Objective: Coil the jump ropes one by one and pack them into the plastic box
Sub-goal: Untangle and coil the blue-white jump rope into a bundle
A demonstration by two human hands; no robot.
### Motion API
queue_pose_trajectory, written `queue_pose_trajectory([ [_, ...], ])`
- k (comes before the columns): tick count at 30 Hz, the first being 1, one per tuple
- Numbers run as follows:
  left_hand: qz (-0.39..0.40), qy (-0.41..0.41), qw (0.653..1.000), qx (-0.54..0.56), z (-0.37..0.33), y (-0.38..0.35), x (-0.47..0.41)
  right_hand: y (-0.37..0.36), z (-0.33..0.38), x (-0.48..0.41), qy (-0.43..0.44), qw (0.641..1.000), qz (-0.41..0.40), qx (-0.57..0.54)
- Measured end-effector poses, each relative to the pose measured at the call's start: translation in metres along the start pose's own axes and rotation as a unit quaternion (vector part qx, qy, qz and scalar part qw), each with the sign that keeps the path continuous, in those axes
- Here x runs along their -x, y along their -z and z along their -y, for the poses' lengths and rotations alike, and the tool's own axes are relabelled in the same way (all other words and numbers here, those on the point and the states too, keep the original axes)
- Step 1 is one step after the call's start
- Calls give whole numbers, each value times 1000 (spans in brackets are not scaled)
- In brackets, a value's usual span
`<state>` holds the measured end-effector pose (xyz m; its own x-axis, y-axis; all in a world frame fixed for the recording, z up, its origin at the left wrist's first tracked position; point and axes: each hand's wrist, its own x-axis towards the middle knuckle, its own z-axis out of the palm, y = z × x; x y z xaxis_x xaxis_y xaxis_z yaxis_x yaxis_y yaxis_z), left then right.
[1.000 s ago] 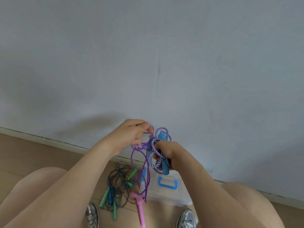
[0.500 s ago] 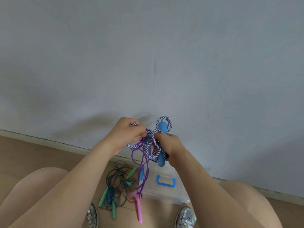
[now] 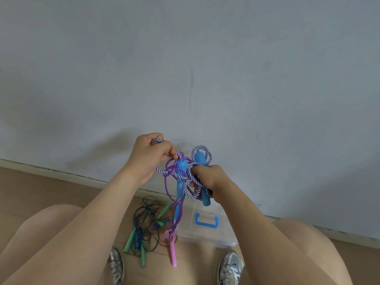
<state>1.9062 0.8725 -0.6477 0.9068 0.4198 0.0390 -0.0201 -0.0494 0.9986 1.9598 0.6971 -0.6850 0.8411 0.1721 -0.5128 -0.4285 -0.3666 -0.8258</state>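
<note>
pinching a strand of the striped rope (image 3: 159,170) w/ left hand (image 3: 150,157), fingers curled tight, up & left of the right hand (image 3: 211,177). clutching the bundled loops plus one blue handle (image 3: 205,199) in the right, fingers wrapped round. btw the hands: second blue handle (image 3: 180,179), roughly upright, against the loops. tangled in too: purple rope (image 3: 167,187) (gripped or just snagged, can't tell), trailing below the hands to a pink handle (image 3: 172,254) on the floor. below right hand: plastic box (image 3: 205,235), on the floor. below left hand, just beside the box: pile of dark ropes (image 3: 146,219) w/ green handles (image 3: 129,242).
</note>
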Motion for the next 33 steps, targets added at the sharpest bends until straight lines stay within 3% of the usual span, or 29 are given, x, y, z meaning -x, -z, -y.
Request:
queue_pose_trajectory([
  [4, 14, -2, 999, -42, -1, -2, 2, -1, 7, 2, -6, 986, 106, -129],
  [7, 67, -22, 996, -58, -5, -7, 8, -7, 6, 6, -14, 987, 140, -82],
  [12, 87, 31, 993, 76, -11, -10, 11, -9, 8, 12, -16, 996, 88, -28],
  [16, 62, 50, 961, 264, -19, 0, 4, -7, 5, 6, -3, 995, 24, 92],
  [18, 38, 36, 955, 293, -20, 3, 1, -8, 3, 4, 6, 992, -3, 130],
  [23, -116, -38, 987, 100, 1, 2, -4, -2, 6, 0, 32, 991, -45, 123],
  [26, -195, -98, 975, -39, 13, 10, -12, 6, 7, 2, 75, 971, -104, 202],
  [28, -230, -145, 945, -180, 19, 14, -13, 10, 8, 2, 114, 966, -134, 188],
  [30, -215, -145, 926, -276, 23, 13, -9, 11, 11, 3, 143, 972, -148, 115],
  [33, -129, -47, 899, -415, 31, 9, -5, 13, 21, 8, 153, 981, -120, -21],
])
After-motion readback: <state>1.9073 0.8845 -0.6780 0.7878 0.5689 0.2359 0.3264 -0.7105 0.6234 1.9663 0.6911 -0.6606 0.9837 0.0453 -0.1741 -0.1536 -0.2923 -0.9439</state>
